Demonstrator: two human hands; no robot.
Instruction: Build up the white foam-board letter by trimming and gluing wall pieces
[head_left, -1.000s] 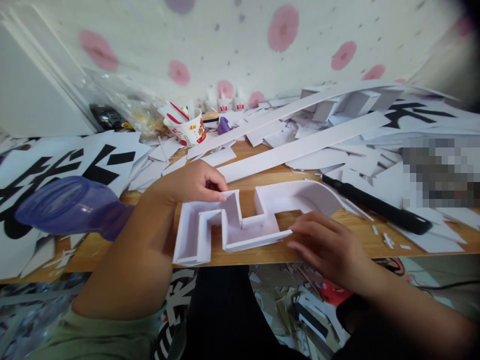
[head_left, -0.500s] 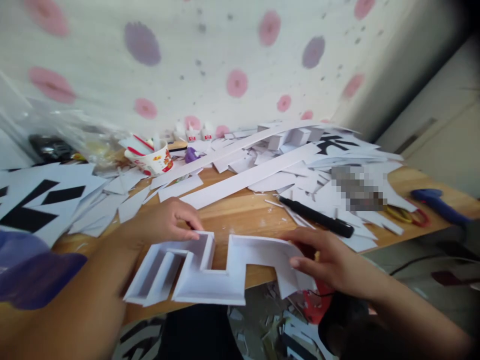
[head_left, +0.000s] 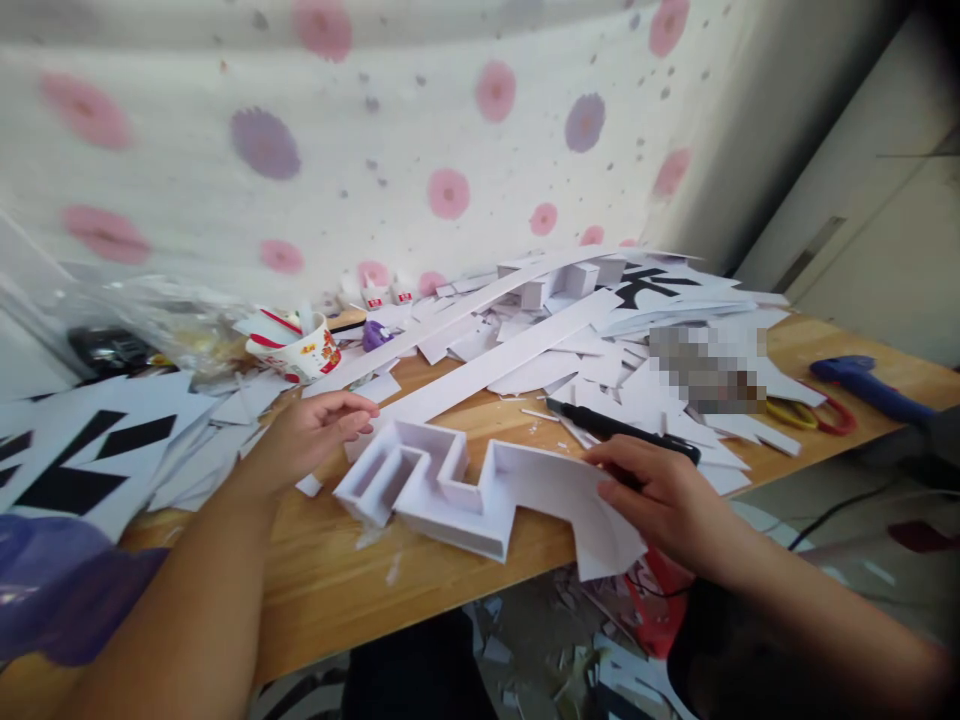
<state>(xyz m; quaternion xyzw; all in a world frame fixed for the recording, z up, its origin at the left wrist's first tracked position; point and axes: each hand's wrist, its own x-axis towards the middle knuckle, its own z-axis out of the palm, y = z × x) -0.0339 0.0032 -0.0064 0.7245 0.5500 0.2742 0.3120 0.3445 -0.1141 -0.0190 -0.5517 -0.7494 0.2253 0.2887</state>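
Note:
A white angular form (head_left: pixel 450 520) with upright walls, built from card or foam board, rests on the wooden table near its front edge. A loose curved strip (head_left: pixel 570 490) runs from its right end and hangs past the edge. My right hand (head_left: pixel 660 500) pinches this strip at its upper right, thumb on the near face. My left hand (head_left: pixel 319 435) is off the form, to its upper left, with fingers loosely stretched and nothing in them. Behind both hands lies a long white strip (head_left: pixel 495 365). A black pen-like tool (head_left: pixel 622 430) lies just beyond my right hand.
Paper sheets with black shapes (head_left: pixel 90 460) lie at left, near a purple object (head_left: pixel 67 590). A paper cup (head_left: pixel 300 350) with red-handled items stands behind. White offcuts (head_left: pixel 592 365) cover the back. Scissors (head_left: pixel 814 410) and a blue glue gun (head_left: pixel 862 385) lie right.
The white form has come down onto the table and shifted right. My left hand has let go of it and moved left. My right hand keeps its pinch. The view has tilted up slightly.

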